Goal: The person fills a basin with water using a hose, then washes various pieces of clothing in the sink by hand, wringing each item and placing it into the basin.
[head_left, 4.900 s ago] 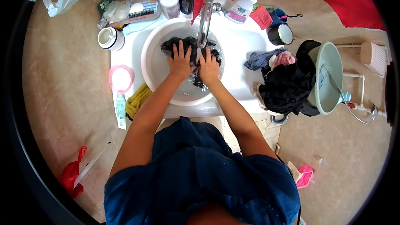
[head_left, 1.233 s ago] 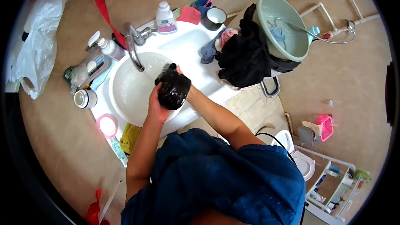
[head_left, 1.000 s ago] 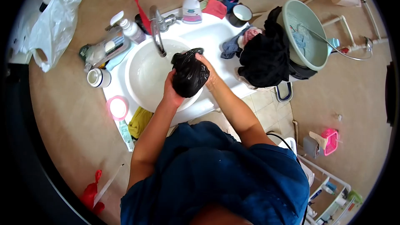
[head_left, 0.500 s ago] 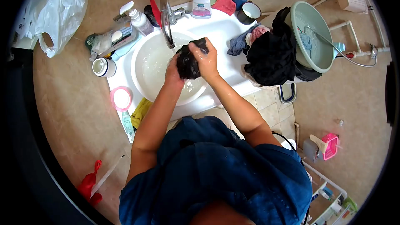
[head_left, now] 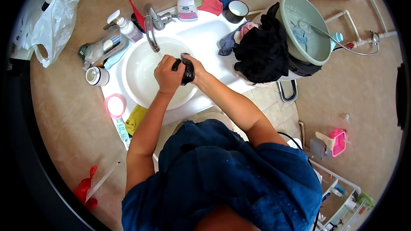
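Observation:
A wet black cloth [head_left: 187,72], bunched small, is squeezed between both hands above the white round basin [head_left: 132,87]. My left hand [head_left: 168,75] is wrapped over its left part, the knuckles on top. My right hand [head_left: 195,69] grips the right part from the side, fingers closed round it. Just behind the hands, the metal faucet [head_left: 152,34] arches over the basin, which holds water. Part of the cloth is hidden inside my fingers.
Black clothes [head_left: 263,55] are heaped right of the basin, beside a pale green tub [head_left: 306,30] with water and a shower hose. Bottles, a white bottle [head_left: 187,8] and a dark mug [head_left: 236,12] stand along the back. A yellow cloth [head_left: 136,117] lies at the front left.
The black cloth, held earlier as a larger bundle, is now squeezed smaller between my hands. My left hand has moved from beneath its side to over it. The camera view has shifted.

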Available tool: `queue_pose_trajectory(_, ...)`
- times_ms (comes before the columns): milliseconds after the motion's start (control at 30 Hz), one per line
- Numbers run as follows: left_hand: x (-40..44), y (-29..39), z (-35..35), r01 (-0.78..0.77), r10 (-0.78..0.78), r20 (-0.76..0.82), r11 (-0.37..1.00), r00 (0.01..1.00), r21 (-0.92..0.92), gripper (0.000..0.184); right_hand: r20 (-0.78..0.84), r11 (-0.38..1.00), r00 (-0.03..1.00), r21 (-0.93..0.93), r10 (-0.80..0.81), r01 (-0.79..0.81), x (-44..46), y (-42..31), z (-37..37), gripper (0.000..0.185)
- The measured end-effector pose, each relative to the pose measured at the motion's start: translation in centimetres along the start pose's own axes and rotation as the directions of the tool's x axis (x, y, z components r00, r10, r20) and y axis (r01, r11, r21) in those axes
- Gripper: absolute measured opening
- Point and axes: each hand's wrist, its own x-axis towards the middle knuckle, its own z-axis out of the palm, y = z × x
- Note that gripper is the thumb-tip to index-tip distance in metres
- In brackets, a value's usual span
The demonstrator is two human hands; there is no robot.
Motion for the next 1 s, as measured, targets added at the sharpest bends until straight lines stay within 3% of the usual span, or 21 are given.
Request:
queue_pose_trajectory(67,-0.1,0.3,-0.5,-0.108,0.105,0.064,0.993,0.992,0.046,0.016,-0.007,0.996,0.998,-0.059,0.062,-0.063,-0.1,-0.2,-0.3,0.023)
queue_pose_trajectory(100,-0.1,0.3,-0.8,-0.135,0.128,0.103,0.989,0.986,0.062,0.017,-0.004,0.994,1.0,-0.105,-0.005,0.004,-0.4,-0.2,-0.3,0.021)
queue_pose_trajectory(200,-0.3,0.8,-0.6,-0.015,0.012,0.063,0.999,0.998,0.041,0.019,-0.11,0.897,0.94,-0.351,-0.324,0.268,-2.0,-1.2,0.8,0.022)
queue_pose_trajectory(267,-0.4,1.0,-0.1,0.18,-0.168,0.109,0.978,0.98,-0.108,0.024,0.002,0.794,0.859,-0.381,-0.512,0.474,-4.6,-3.6,2.6,0.019)
queue_pose_trajectory(300,-0.3,1.8,0.2,0.211,-0.178,0.149,0.947,0.973,-0.244,0.028,0.074,0.688,0.794,-0.455,-0.604,0.566,-6.6,-5.3,3.8,0.02)
queue_pose_trajectory(367,0.1,3.7,1.1,0.254,-0.159,0.234,0.847,0.959,-0.467,0.04,0.325,0.189,0.509,-0.666,-0.797,0.722,-11.8,-9.5,5.9,0.028)
queue_pose_trajectory(400,0.3,4.6,2.1,0.359,-0.237,0.277,0.727,0.931,-0.585,0.045,0.366,0.076,0.414,-0.666,-0.834,0.742,-16.7,-11.0,8.3,0.03)
queue_pose_trajectory(433,0.5,5.3,2.6,0.406,-0.231,0.349,0.689,0.908,-0.601,0.046,0.469,-0.182,0.238,-0.687,-0.85,0.703,-19.0,-13.4,8.4,0.031)
queue_pose_trajectory(467,0.6,5.9,3.0,0.453,-0.221,0.418,0.649,0.881,-0.612,0.047,0.458,-0.21,0.18,-0.676,-0.87,0.707,-20.3,-16.3,7.5,0.032)
queue_pose_trajectory(567,-0.1,7.0,5.3,0.443,-0.262,0.455,0.823,0.851,-0.355,0.049,0.343,-0.361,-0.2,-0.511,-0.918,0.78,-26.9,-24.2,6.9,0.035)
queue_pose_trajectory(600,-0.6,7.1,6.3,0.432,-0.287,0.464,0.868,0.838,-0.245,0.05,0.394,-0.445,-0.254,-0.534,-0.883,0.719,-29.5,-27.2,5.7,0.034)
queue_pose_trajectory(633,-1.2,6.8,7.2,0.451,-0.307,0.492,0.869,0.814,-0.204,0.054,0.325,-0.49,-0.367,-0.548,-0.871,0.677,-31.8,-28.2,6.1,0.035)
queue_pose_trajectory(667,-1.7,6.9,8.1,0.484,-0.34,0.522,0.859,0.782,-0.165,0.055,0.368,-0.593,-0.468,-0.564,-0.803,0.574,-32.8,-31.3,4.6,0.036)
queue_pose_trajectory(700,-2.2,7.0,9.0,0.516,-0.374,0.55,0.848,0.746,-0.123,0.057,0.497,-0.687,-0.496,-0.64,-0.712,0.344,-33.9,-34.3,2.6,0.036)
queue_pose_trajectory(733,-2.6,7.2,9.7,0.546,-0.409,0.576,0.834,0.708,-0.079,0.058,0.529,-0.646,-0.39,-0.706,-0.753,0.29,-34.3,-37.4,-0.1,0.05)
queue_pose_trajectory(800,-2.9,8.7,11.0,0.625,-0.426,0.634,0.772,0.646,-0.118,0.071,0.66,-0.628,-0.253,-0.751,-0.707,-0.204,-33.5,-43.2,-6.7,0.069)
queue_pose_trajectory(833,-2.9,9.9,11.6,0.663,-0.43,0.657,0.734,0.619,-0.144,0.074,0.606,-0.469,-0.184,-0.744,-0.774,-0.476,-32.7,-42.9,-9.1,0.077)
queue_pose_trajectory(867,-2.6,11.0,12.1,0.699,-0.431,0.679,0.694,0.594,-0.171,0.077,0.653,-0.509,-0.107,-0.673,-0.75,-0.536,-32.3,-41.9,-10.3,0.072)
queue_pose_trajectory(933,-1.9,13.5,12.3,0.747,-0.386,0.744,0.626,0.545,-0.223,0.094,0.695,-0.698,0.098,-0.689,-0.713,-0.194,-30.5,-40.0,-12.2,0.061)
queue_pose_trajectory(967,-1.7,15.0,12.3,0.77,-0.385,0.757,0.593,0.528,-0.236,0.096,0.545,-0.57,0.322,-0.821,-0.774,0.021,-29.6,-38.3,-12.3,0.057)
queue_pose_trajectory(1000,-1.7,15.9,12.4,0.79,-0.382,0.77,0.561,0.512,-0.247,0.098,0.47,-0.461,0.415,-0.878,-0.779,0.127,-28.0,-36.4,-12.4,0.057)
